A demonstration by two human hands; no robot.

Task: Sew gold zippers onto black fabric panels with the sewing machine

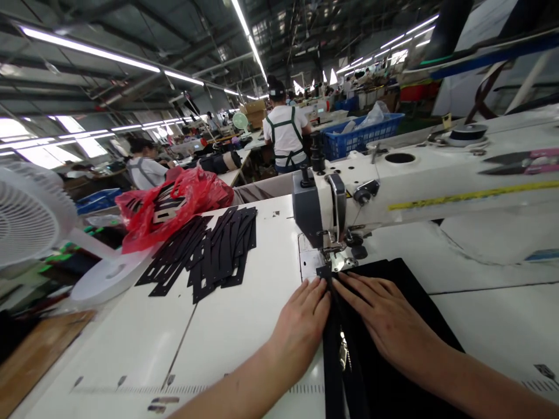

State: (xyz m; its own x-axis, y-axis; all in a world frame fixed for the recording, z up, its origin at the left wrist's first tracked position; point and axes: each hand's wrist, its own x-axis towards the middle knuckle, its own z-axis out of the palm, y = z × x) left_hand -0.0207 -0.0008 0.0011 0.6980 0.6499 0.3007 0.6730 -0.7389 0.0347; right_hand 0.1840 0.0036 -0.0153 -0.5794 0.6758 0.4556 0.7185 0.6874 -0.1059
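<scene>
A white sewing machine (332,203) stands on the white table, its needle area just beyond my hands. Black fabric (393,372) lies flat under its presser foot, with a long dark strip along the left edge and a metal zipper pull (343,351) on it. My left hand (304,317) rests palm down by the strip's left edge, fingertips on it near the foot, fingers side by side and extended. Spread flat on the fabric right of the strip is my right hand (384,317), its fingertips close to the foot.
Dark cut strips (222,247) lie in a pile at the left, beside a red plastic bag (174,201) and a white fan (32,212). Pink-handled scissors (524,162) and a yellow tape (471,196) are on the machine. A person (286,131) sits ahead near a blue basket (362,137).
</scene>
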